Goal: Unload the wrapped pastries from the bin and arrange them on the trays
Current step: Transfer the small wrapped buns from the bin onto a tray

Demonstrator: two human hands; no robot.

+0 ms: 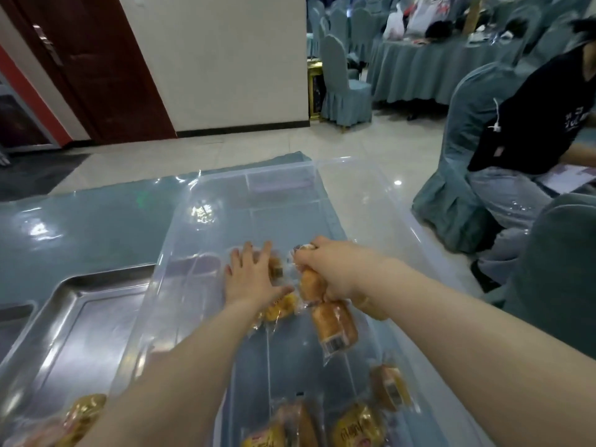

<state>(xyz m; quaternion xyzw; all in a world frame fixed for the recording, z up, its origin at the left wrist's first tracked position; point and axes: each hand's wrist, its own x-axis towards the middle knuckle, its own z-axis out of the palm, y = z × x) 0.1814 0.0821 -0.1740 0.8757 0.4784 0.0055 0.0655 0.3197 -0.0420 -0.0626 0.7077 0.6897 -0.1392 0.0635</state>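
A clear plastic bin [364,175] stands on the table and holds several wrapped pastries. Inside it, my left hand [251,275] lies flat with spread fingers on a wrapped pastry [280,308]. Beside it, my right hand [335,269] grips a wrapped golden pastry [311,285] by its plastic. Another wrapped loaf [335,327] lies just below that hand. More pastries [358,424] sit at the near end of the bin. A steel tray [80,317] lies left of the bin, with a wrapped pastry [84,411] on its near corner.
The table [80,227] has a blue cloth under shiny clear film. A second tray's edge [13,317] shows at far left. A seated person [529,146] and covered chairs [561,269] are close on the right. A dark red door [96,59] stands behind.
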